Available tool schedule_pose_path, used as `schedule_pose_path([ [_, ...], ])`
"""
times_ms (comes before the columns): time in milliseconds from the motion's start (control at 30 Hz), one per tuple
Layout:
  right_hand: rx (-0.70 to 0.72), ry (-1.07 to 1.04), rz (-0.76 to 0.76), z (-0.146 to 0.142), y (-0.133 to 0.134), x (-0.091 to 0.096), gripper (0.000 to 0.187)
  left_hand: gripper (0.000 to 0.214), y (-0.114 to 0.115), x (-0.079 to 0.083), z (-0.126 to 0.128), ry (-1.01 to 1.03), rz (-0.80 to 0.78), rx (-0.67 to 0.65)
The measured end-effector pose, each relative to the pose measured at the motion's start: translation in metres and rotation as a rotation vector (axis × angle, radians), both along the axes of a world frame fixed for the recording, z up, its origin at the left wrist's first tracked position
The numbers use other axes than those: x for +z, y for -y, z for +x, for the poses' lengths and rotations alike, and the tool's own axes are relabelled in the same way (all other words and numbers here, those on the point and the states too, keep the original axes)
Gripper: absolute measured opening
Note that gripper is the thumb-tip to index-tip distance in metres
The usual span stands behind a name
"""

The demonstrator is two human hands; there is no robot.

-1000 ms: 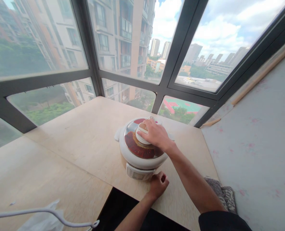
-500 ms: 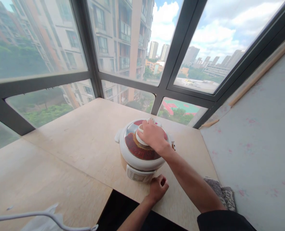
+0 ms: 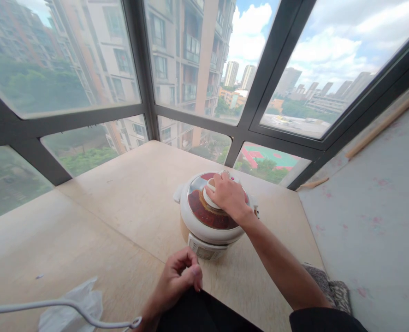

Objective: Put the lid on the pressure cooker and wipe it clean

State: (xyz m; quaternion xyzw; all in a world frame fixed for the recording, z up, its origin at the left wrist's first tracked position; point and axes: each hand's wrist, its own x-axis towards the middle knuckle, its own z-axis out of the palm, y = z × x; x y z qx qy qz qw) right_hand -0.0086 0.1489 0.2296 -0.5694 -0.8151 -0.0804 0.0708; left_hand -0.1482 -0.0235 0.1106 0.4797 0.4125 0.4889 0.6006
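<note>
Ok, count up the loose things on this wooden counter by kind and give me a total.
White round electric cooker with a red patterned lid, right hand on its knob: 1
Crumpled white plastic bag: 1
White cord: 1
Grey patterned cloth: 1
Total: 4

Under our right hand [image 3: 229, 196] sits a round white plastic cooker [image 3: 209, 226], its lid [image 3: 207, 213] dark red with a silvery rim and a white knob [image 3: 210, 199]. It rests on our pale, faintly grained plywood table [image 3: 86, 230]. By our left hand [image 3: 176, 281]: crumpled white tissue [image 3: 71, 306], a white cord [image 3: 52, 306]; dark grey window frames [image 3: 142, 64] beyond.
</note>
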Motion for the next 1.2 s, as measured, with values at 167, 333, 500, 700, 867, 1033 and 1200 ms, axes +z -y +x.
schedule_pose_path([
  [167, 0.02, 0.017, -0.005, 0.001, 0.001, 0.002, 0.041, 0.027, -0.066, 0.015, -0.053, -0.04, 0.141, 0.755],
  [333, 0.051, 0.022, -0.024, 0.004, -0.005, 0.002, 0.043, 0.031, -0.144, 0.003, -0.066, -0.146, 0.011, 0.936],
  [500, 0.102, 0.011, -0.065, 0.006, -0.01, 0.004, 0.042, 0.033, -0.186, -0.015, -0.051, -0.156, -0.044, 0.729],
  [700, 0.118, 0.029, -0.082, 0.005, -0.017, 0.014, 0.042, 0.042, -0.191, -0.024, -0.042, -0.085, 0.008, 0.617],
  [867, 0.104, 0.039, -0.068, 0.007, -0.024, 0.025, 0.042, 0.038, -0.19, -0.028, -0.039, -0.043, 0.062, 0.663],
  [1033, 0.114, 0.053, -0.079, 0.009, -0.023, 0.025, 0.041, 0.033, -0.191, -0.032, -0.036, -0.018, 0.103, 0.689],
  [1200, 0.115, 0.06, -0.088, 0.014, -0.024, 0.016, 0.039, 0.031, -0.192, -0.033, -0.037, -0.025, 0.113, 0.695],
])
